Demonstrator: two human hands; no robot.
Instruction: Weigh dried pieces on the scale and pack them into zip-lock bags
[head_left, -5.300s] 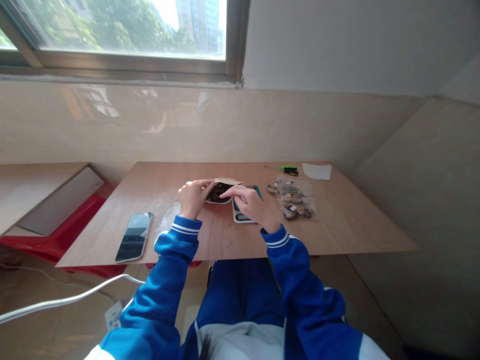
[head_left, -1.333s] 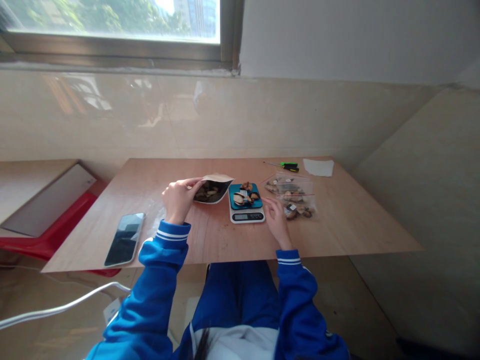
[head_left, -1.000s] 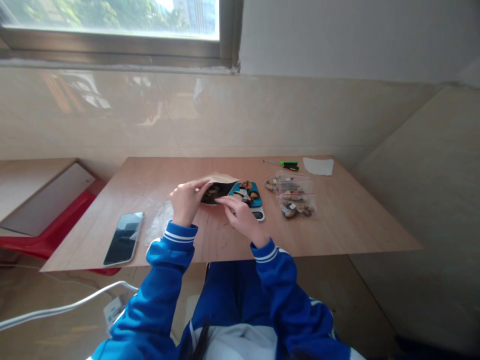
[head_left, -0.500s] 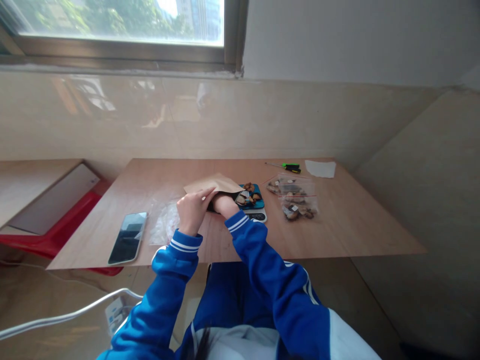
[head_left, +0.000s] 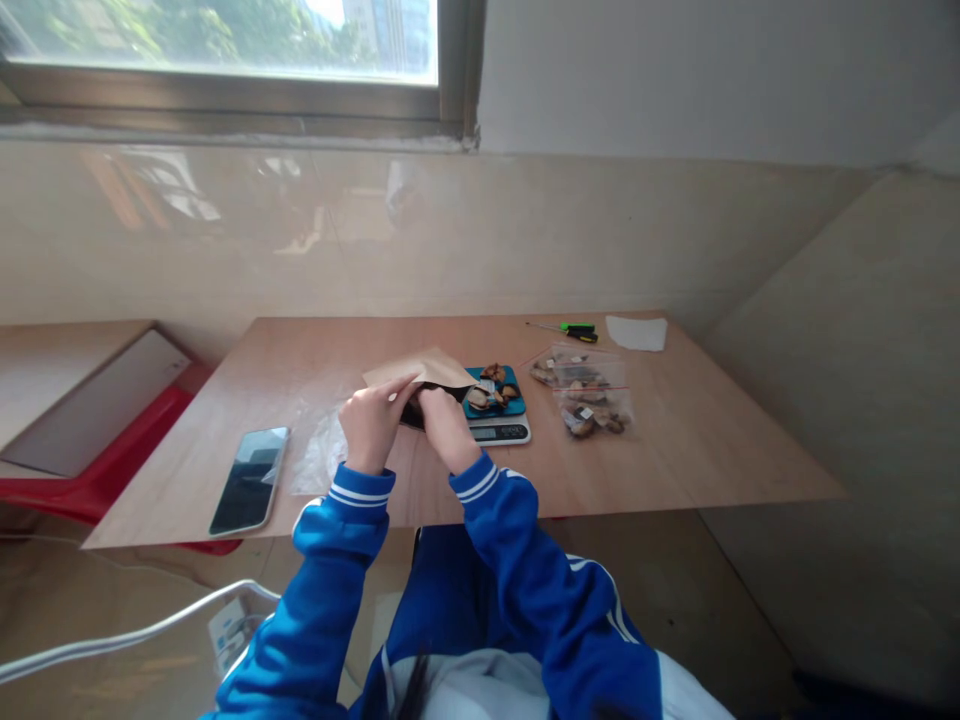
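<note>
A brown kraft paper bag [head_left: 427,366] lies tilted over the table with its dark mouth towards me. My left hand [head_left: 371,425] pinches its upper rim at the left. My right hand [head_left: 448,428] is at the mouth with its fingers curled; the tips and whatever they hold are hidden. Just right of the bag stands a white digital scale [head_left: 517,433] with a blue top. On that top lie dried mushrooms [head_left: 493,396], brown and curled, with a small white packet among them.
Clear zip bags of dried mushrooms [head_left: 592,390] lie right of the scale. Behind them are a green-and-black screwdriver [head_left: 577,330] and a white paper piece [head_left: 636,333]. Crumpled clear plastic [head_left: 321,455] and a phone [head_left: 250,480] lie at the left of the table [head_left: 697,440].
My right hand has drawn back from deep inside the bag to its mouth. More of the scale's front panel shows. My left hand keeps its hold on the rim.
</note>
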